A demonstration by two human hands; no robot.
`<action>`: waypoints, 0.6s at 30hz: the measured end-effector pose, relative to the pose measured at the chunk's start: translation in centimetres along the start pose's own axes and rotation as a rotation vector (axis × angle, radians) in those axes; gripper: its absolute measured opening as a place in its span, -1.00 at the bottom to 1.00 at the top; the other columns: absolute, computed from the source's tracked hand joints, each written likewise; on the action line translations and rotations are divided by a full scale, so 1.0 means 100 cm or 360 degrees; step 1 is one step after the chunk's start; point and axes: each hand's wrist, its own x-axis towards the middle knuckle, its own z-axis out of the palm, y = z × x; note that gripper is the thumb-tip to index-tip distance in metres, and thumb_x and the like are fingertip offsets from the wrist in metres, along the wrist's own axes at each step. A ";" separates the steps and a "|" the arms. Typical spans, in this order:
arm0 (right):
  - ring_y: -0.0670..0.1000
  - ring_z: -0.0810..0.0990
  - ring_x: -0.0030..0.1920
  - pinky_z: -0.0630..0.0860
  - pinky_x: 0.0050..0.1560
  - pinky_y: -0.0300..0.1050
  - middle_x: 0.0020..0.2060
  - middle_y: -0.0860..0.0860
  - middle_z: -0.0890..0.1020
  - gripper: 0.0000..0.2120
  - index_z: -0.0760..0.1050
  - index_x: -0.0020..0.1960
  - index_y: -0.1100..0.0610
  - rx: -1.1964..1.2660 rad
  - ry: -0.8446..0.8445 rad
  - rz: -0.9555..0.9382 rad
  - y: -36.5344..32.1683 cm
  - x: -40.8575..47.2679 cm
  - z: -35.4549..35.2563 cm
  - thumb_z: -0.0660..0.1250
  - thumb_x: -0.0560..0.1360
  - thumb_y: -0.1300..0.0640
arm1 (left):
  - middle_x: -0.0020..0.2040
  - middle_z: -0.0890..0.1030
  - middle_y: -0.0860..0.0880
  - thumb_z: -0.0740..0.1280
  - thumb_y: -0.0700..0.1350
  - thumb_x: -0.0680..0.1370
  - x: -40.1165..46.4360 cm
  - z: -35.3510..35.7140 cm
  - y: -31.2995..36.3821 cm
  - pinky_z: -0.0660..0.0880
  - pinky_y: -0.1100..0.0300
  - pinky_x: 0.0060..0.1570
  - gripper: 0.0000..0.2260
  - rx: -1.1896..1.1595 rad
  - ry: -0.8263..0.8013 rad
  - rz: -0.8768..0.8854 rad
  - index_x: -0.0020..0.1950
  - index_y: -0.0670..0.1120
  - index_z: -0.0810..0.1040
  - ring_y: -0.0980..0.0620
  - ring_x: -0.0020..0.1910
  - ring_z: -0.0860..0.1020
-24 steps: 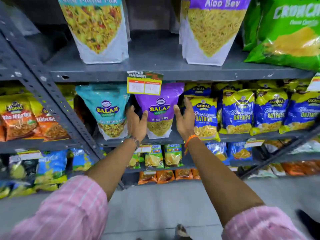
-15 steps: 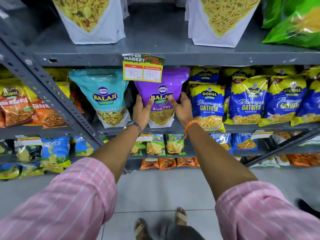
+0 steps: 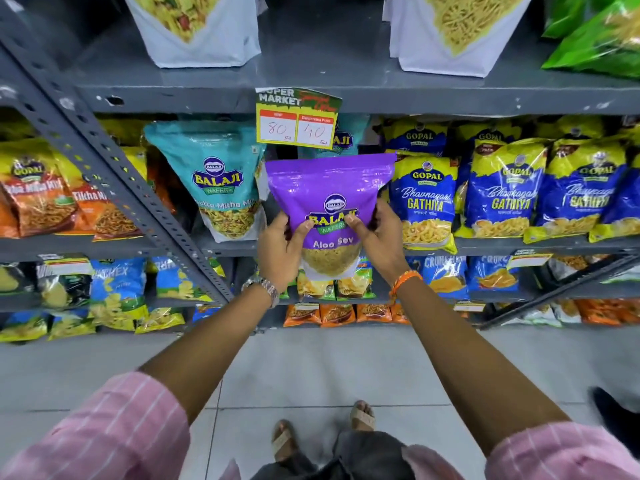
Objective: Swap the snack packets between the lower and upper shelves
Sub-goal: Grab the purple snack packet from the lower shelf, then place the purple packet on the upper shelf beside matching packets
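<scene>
Head view: both hands, left (image 3: 281, 251) and right (image 3: 379, 237), clasp the purple Aloo Sev packet (image 3: 329, 216), lifted clear in front of the lower shelf (image 3: 519, 242); raised carelessly, it may snag the hanging price tag (image 3: 298, 119)

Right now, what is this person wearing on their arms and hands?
Both arms are bare from the wrists to the pushed-up sleeves of a pink shirt with thin white stripes, left sleeve and right sleeve. The left hand has a metal wristwatch at the wrist. The right hand has an orange thread band tied at the wrist. No gloves or rings are visible.
</scene>
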 end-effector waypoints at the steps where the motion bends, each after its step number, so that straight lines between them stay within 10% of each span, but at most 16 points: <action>1: -0.37 0.67 -0.05 0.60 -0.16 -0.43 0.04 0.06 0.66 -0.66 0.46 0.28 0.34 0.0021 -0.0011 0.0017 -0.003 -0.009 -0.002 0.42 0.55 0.28 | -0.09 0.74 -0.12 0.29 0.35 0.52 -0.009 -0.004 0.002 0.66 -0.10 -0.23 -0.41 0.0006 0.0014 0.0028 0.08 -0.19 0.60 -0.06 -0.17 0.72; 8: -0.23 0.72 -0.08 0.63 -0.16 -0.34 -0.13 -0.17 0.73 -0.76 0.52 0.14 0.30 0.0183 0.0036 -0.0085 -0.059 -0.051 -0.022 0.45 0.51 0.28 | -0.24 0.72 0.03 0.35 0.27 0.53 -0.041 -0.038 0.058 0.60 -0.07 -0.30 -0.54 -0.0013 0.0167 0.0340 -0.04 -0.15 0.64 0.03 -0.30 0.67; 15: 0.00 0.73 -0.06 0.69 -0.03 0.00 -0.06 0.04 0.78 -0.77 0.60 0.11 0.19 0.0384 0.0078 -0.0364 -0.162 -0.052 -0.045 0.49 0.48 0.18 | -0.30 0.67 0.34 0.43 0.13 0.51 -0.022 -0.073 0.157 0.46 0.34 -0.33 -0.83 -0.0247 0.0242 0.0554 -0.06 0.05 0.63 0.37 -0.37 0.53; 18: -0.01 0.74 -0.09 0.69 -0.08 -0.10 -0.09 0.02 0.79 -0.80 0.62 0.08 0.15 0.0497 0.0041 -0.0476 -0.205 -0.041 -0.053 0.48 0.46 0.17 | -0.29 0.72 0.15 0.42 0.19 0.51 -0.006 -0.087 0.197 0.52 0.14 -0.40 -0.76 -0.0269 0.0268 0.0642 -0.07 0.02 0.64 0.26 -0.40 0.52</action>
